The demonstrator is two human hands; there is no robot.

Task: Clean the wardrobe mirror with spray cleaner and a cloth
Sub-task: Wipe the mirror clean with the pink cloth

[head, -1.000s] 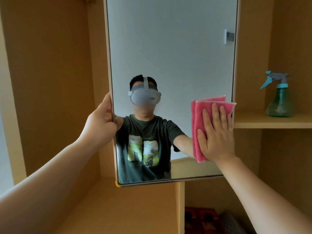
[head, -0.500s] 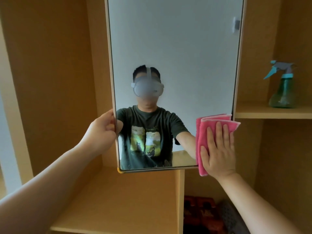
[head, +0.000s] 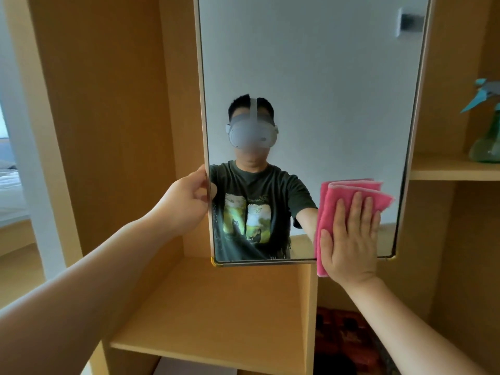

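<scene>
A: Step?
B: Wiping. The right hand (head: 351,244), fingers flat, presses the cloth (head: 351,190) on the mirror (head: 311,90) at its lower right corner; the left hand (head: 186,204) grips its left edge.
A: Next?
B: Probably a sweep leftward along the bottom, with steady pressure.

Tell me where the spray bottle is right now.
Head view, far right: the spray bottle stands on the wooden shelf right of the mirror, partly cut off by the frame edge.
</scene>
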